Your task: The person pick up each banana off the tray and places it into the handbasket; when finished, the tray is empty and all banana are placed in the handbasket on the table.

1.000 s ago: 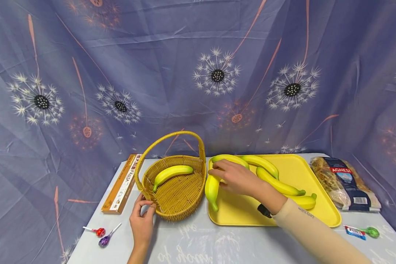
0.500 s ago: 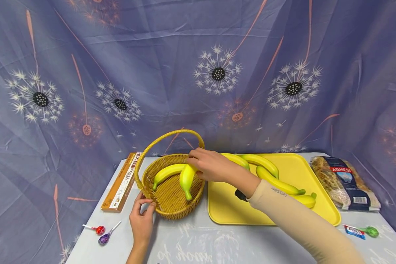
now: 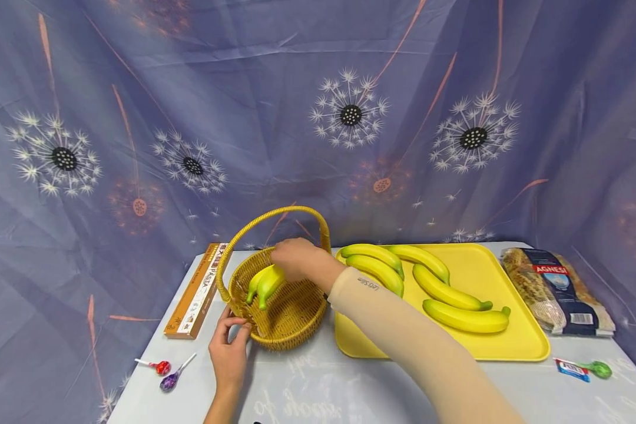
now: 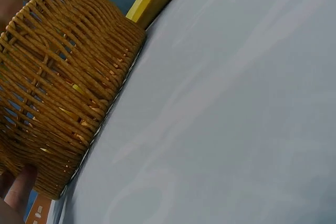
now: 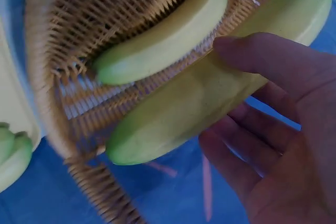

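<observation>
With twelve o'clock pointing away from the person in the head view, the right hand [image 3: 299,259] is inside the wicker basket [image 3: 285,341], toward its twelve o'clock, and it pinches one banana [image 5: 173,116]: the right wrist view shows the thumb on one side and the fingers on the other. This banana is in the ten o'clock part of the basket, just beside a second banana [image 5: 168,43]; whether it rests on the weave, I cannot tell. The left hand [image 3: 229,353] pinches the basket rim at about seven to eight o'clock, the thumb and forefinger being upon it. At three o'clock from the basket is the yellow tray [image 3: 509,347], on which five more bananas [image 3: 466,317] lie. Farther at three o'clock is the pasta bag [image 3: 556,291], and at four o'clock from the tray lie a small packet [image 3: 571,370] and a green lollipop [image 3: 601,370]. The long pasta box [image 3: 196,294] lies at nine o'clock from the basket; the red lollipop [image 3: 162,368] and purple lollipop [image 3: 168,383] are at eight o'clock.
</observation>
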`<state>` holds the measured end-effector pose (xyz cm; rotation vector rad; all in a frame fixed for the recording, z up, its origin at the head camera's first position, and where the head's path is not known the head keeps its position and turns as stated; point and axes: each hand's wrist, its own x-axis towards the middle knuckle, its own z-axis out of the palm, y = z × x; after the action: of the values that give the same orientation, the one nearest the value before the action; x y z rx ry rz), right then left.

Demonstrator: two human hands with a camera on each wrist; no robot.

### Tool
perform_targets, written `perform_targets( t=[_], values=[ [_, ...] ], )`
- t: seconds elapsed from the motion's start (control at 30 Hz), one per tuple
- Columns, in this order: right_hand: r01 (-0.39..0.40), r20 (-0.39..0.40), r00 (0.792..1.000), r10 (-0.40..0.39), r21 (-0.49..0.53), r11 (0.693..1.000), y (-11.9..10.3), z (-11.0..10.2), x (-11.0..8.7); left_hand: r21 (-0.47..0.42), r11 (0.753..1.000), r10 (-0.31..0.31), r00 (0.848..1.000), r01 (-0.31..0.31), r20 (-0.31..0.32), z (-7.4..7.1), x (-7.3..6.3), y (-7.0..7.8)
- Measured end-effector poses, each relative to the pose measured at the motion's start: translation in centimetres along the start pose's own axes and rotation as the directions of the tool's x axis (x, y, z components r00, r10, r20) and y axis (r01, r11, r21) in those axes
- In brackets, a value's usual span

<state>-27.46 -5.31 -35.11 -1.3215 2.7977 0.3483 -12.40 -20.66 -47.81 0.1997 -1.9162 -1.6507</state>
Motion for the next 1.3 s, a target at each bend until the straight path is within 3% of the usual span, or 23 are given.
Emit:
perform_targets(
  t=[0.17, 0.4, 0.63, 0.83, 1.0, 1.3],
  values=[
    [-0.062, 0.127, 0.989, 0.072, -0.078, 0.995, -1.8, 0.6, 1.9, -0.010, 1.000, -0.004, 1.000, 0.004, 0.011, 0.3, 0.0, 0.1],
    [-0.129, 0.198, 0.969, 0.146, -0.097, 0.987, -4.0, 1.9, 3.8, 0.002, 1.000, 0.010, 1.000, -0.010, 0.000, -0.1, 0.4, 0.2],
    [-0.165, 0.167, 0.970, 0.175, -0.076, 0.983, -4.5, 2.9, 4.8, -0.004, 1.000, 0.014, 1.000, -0.015, -0.027, -0.3, 0.4, 0.2],
    [-0.234, 0.178, 0.956, 0.234, -0.021, 0.972, -3.5, 3.9, 4.9, -0.003, 1.000, 0.009, 1.000, -0.009, 0.002, 0.0, 0.3, 0.0],
    [-0.219, 0.135, 0.967, 0.217, -0.002, 0.976, -3.2, 4.1, 5.0, -0.024, 0.999, 0.024, 1.000, -0.025, -0.016, -0.1, 0.4, -0.1],
    [-0.211, 0.127, 0.970, 0.208, 0.007, 0.977, -3.0, 4.4, 5.0, -0.022, 1.000, 0.020, 1.000, -0.019, 0.004, 0.0, 0.2, -0.5]
  ],
)
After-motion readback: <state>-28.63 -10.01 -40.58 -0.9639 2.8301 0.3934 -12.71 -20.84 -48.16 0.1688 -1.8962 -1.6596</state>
